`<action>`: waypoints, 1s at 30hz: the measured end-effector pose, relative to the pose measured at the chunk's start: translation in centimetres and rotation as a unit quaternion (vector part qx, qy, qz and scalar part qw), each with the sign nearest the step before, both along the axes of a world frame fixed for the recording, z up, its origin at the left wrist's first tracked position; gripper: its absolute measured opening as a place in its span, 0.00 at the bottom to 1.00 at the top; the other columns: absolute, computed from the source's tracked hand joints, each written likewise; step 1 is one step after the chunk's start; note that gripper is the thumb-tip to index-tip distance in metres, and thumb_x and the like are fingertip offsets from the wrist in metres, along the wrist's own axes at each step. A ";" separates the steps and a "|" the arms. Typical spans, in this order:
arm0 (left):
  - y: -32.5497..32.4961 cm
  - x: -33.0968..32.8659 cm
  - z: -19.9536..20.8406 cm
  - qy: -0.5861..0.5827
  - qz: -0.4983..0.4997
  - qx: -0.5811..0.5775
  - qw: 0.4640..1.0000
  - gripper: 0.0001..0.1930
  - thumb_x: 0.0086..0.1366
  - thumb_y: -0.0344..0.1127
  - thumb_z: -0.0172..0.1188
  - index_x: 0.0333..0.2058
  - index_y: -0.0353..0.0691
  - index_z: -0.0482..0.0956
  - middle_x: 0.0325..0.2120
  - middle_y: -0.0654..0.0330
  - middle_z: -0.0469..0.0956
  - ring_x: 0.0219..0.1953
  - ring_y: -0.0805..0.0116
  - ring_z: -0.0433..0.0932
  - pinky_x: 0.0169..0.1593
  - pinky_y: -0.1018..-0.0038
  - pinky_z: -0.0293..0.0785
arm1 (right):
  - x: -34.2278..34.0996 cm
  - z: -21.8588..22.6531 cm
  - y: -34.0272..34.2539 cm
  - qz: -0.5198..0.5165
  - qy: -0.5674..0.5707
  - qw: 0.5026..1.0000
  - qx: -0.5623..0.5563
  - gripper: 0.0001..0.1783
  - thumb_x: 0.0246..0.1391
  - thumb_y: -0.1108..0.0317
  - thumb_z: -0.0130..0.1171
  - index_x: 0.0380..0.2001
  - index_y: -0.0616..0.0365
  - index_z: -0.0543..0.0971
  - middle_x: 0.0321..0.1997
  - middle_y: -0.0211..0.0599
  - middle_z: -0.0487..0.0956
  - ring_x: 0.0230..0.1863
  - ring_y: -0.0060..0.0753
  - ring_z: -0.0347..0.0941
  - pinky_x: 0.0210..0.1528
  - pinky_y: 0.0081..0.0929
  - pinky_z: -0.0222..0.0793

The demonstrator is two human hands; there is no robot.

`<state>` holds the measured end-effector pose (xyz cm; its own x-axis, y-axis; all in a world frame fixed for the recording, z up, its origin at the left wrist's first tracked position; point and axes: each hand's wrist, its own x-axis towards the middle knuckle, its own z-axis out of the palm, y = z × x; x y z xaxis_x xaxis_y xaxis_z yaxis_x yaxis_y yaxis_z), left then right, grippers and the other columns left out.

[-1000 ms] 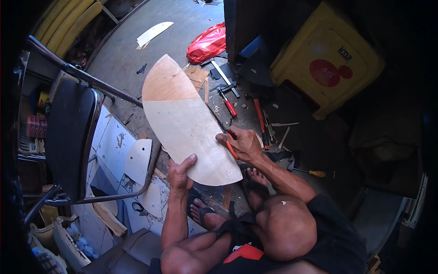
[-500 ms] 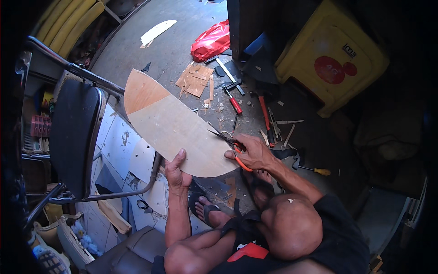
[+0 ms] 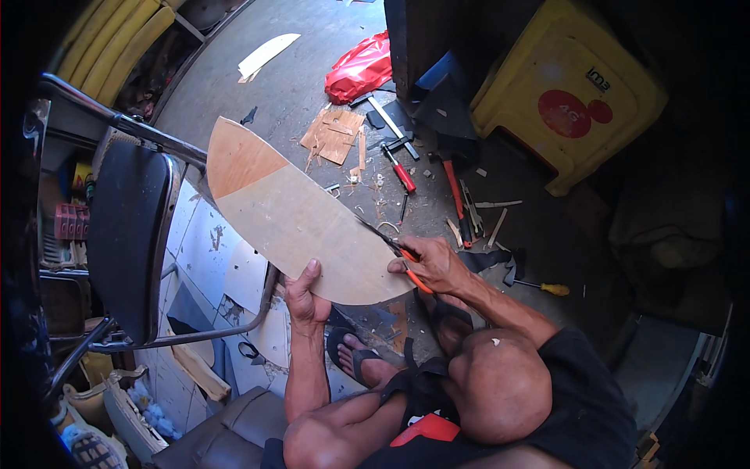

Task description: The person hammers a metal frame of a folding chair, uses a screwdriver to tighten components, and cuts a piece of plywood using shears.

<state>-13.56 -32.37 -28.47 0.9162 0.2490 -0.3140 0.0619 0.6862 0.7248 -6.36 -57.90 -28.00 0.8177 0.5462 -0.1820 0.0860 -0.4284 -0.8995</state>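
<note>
A long, curved-edged thin board (image 3: 297, 223), pale with a reddish wood-coloured end, slants over the floor in front of me. My left hand (image 3: 307, 297) grips its lower edge, thumb on top and fingers underneath. At the board's right edge my right hand (image 3: 432, 264) is closed round scissors (image 3: 412, 268) with orange handles and dark blades. The blades lie along that edge, pointing up and left. A thin curled sliver (image 3: 388, 227) shows beside the blades.
A black-padded metal chair (image 3: 133, 242) stands left, touching distance unclear. On the floor beyond lie a clamp (image 3: 401, 173), a hammer (image 3: 455, 199), a screwdriver (image 3: 551, 288), wood scraps (image 3: 334, 134) and a red plastic bag (image 3: 359, 70). A yellow plastic stool (image 3: 574, 102) is at far right.
The scissors' blades have come closer together along the board's edge. My right hand has shifted slightly down and right. The board has barely moved, still in my left hand.
</note>
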 end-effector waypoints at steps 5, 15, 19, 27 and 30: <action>0.2 0.0 -0.2 -0.006 -0.007 0.000 1.000 0.37 0.62 0.24 0.61 0.69 0.39 0.58 0.63 0.51 0.68 0.65 0.49 0.68 0.69 0.51 0.63 | -0.4 0.0 0.1 -0.024 0.030 0.999 0.018 0.32 0.53 0.39 0.66 0.29 0.63 0.76 0.21 0.51 0.72 0.24 0.47 0.72 0.31 0.45 0.66; 1.1 -0.4 -1.2 -0.006 0.031 -0.018 0.999 0.36 0.64 0.24 0.59 0.69 0.40 0.57 0.63 0.51 0.69 0.65 0.50 0.68 0.69 0.49 0.63 | -0.5 -0.2 -0.2 0.008 -0.008 1.000 0.000 0.30 0.53 0.42 0.68 0.31 0.63 0.77 0.23 0.52 0.74 0.26 0.50 0.74 0.31 0.44 0.67; 1.2 -0.3 -0.7 -0.012 0.017 -0.011 1.000 0.35 0.62 0.23 0.60 0.68 0.39 0.60 0.61 0.51 0.71 0.63 0.51 0.70 0.68 0.52 0.65 | -0.8 -0.5 -0.3 -0.001 -0.003 1.000 -0.011 0.29 0.54 0.43 0.68 0.30 0.63 0.76 0.24 0.52 0.75 0.27 0.50 0.74 0.32 0.44 0.67; -0.4 -1.6 -1.1 0.047 -0.078 0.064 0.994 0.34 0.55 0.22 0.66 0.62 0.32 0.66 0.53 0.50 0.77 0.54 0.56 0.78 0.59 0.62 0.74 | 2.6 -0.4 -0.4 -0.153 0.025 0.988 -0.014 0.29 0.61 0.43 0.62 0.47 0.61 0.79 0.26 0.35 0.76 0.32 0.22 0.71 0.35 0.30 0.68; -0.6 -2.5 -1.6 0.070 -0.100 0.049 0.991 0.34 0.54 0.23 0.67 0.60 0.32 0.68 0.50 0.51 0.79 0.52 0.57 0.79 0.57 0.63 0.76 | 4.7 1.9 0.8 -0.145 0.011 0.989 -0.001 0.36 0.58 0.36 0.60 0.44 0.64 0.78 0.30 0.46 0.78 0.35 0.39 0.76 0.39 0.37 0.70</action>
